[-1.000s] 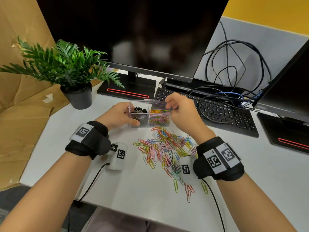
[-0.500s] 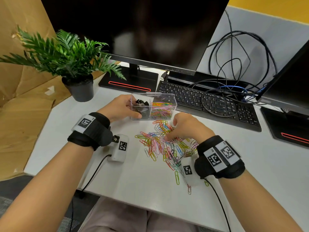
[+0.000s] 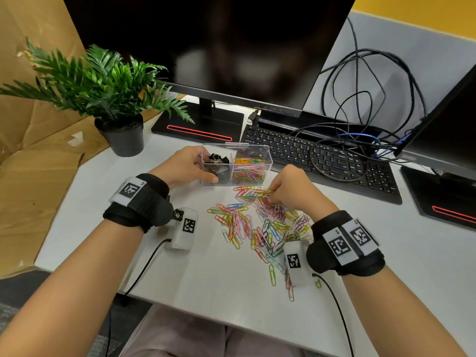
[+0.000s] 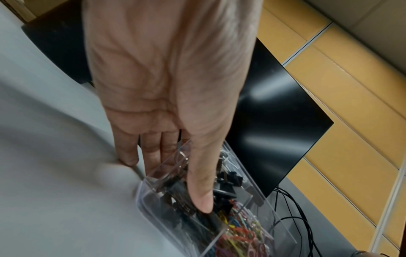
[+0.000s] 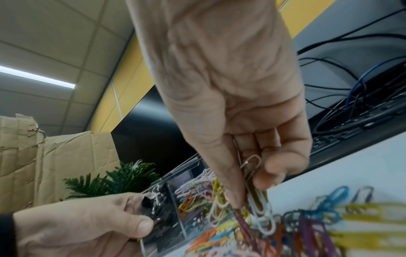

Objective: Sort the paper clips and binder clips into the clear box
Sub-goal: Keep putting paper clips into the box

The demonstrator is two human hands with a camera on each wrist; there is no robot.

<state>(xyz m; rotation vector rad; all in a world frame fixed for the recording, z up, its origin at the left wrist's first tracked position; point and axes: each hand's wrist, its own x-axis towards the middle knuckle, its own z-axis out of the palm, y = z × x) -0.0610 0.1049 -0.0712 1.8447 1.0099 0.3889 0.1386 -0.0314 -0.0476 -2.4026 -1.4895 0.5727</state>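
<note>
The clear box point(image 3: 257, 148) stands on the white desk in front of the keyboard, split in two. Black binder clips point(image 3: 217, 161) fill its left half and coloured paper clips point(image 3: 248, 170) its right half. My left hand point(image 3: 189, 166) grips the box's left end, thumb on the near wall point(image 4: 201, 196) and fingers behind. A loose pile of coloured paper clips point(image 3: 255, 225) lies just in front of the box. My right hand point(image 3: 275, 194) pinches a bunch of paper clips point(image 5: 255, 196) at the pile's far edge, slightly raised.
A potted plant point(image 3: 121, 130) stands at the left rear. A monitor base point(image 3: 198, 124), a black keyboard point(image 3: 322, 161) with coiled cables point(image 3: 360, 99) and a second monitor base point(image 3: 443, 199) line the back. Cardboard point(image 3: 31, 150) lies left of the desk.
My right hand came down from the box's rim to the pile and has gathered a bunch of paper clips between its fingers. The left hand kept its hold on the box.
</note>
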